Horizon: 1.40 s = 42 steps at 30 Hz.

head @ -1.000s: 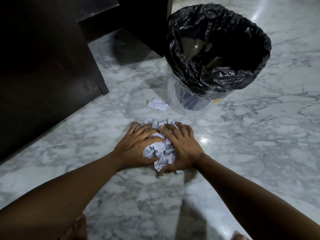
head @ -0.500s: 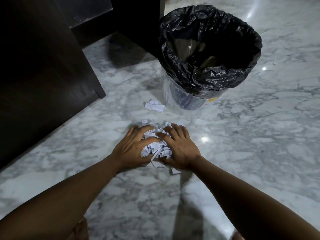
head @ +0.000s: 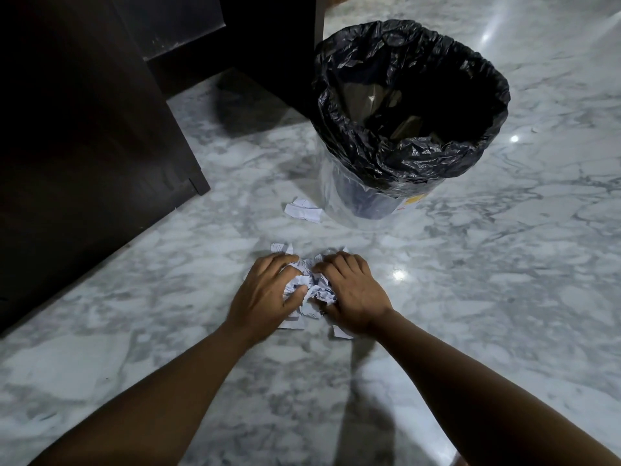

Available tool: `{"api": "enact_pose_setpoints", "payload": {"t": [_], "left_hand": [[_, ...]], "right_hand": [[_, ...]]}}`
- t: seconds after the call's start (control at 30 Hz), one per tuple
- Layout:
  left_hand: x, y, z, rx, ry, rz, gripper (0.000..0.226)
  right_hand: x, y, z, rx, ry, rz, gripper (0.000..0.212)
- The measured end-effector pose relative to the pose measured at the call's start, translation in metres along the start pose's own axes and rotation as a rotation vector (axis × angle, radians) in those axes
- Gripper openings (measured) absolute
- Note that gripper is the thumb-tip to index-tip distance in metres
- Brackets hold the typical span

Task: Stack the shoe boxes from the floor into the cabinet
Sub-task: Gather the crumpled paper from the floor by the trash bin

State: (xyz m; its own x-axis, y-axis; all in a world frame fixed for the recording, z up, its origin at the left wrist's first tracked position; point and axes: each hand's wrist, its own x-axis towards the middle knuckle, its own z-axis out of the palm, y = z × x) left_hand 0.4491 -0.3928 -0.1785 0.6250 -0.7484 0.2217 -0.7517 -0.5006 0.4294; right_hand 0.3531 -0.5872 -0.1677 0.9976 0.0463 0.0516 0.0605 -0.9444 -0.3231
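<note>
No shoe box is in view. A heap of crumpled white paper scraps point(head: 311, 288) lies on the marble floor point(head: 487, 264). My left hand point(head: 265, 294) presses on the heap from the left, and my right hand point(head: 353, 294) from the right, fingers curled over the paper. Both hands squeeze the scraps together between them. A few small scraps point(head: 291, 323) stick out under the hands. One folded scrap point(head: 303, 210) lies apart, farther away, beside the bin.
A round waste bin point(head: 376, 200) lined with a black bag point(head: 410, 95) stands beyond the hands. A dark wooden cabinet side point(head: 84, 146) fills the left, with more dark furniture point(head: 268, 35) behind.
Both hands have drawn closer together and bunched the paper into a tighter heap. The view has shifted slightly; the bin and the loose scrap stay in place.
</note>
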Motion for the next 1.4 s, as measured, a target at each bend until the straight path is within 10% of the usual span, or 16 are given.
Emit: {"api": "enact_pose_setpoints", "payload": {"t": [0.87,1.4], "left_hand": [[0.000,0.008,0.006,-0.184,0.215,-0.355,0.034],[0.032,0.016,0.002,-0.470,0.425,-0.523,0.030]], "right_hand": [[0.003,0.000,0.012,0.124,0.208,0.220,0.037],[0.030,0.005,-0.015,0.782,0.417,0.590,0.015]]}}
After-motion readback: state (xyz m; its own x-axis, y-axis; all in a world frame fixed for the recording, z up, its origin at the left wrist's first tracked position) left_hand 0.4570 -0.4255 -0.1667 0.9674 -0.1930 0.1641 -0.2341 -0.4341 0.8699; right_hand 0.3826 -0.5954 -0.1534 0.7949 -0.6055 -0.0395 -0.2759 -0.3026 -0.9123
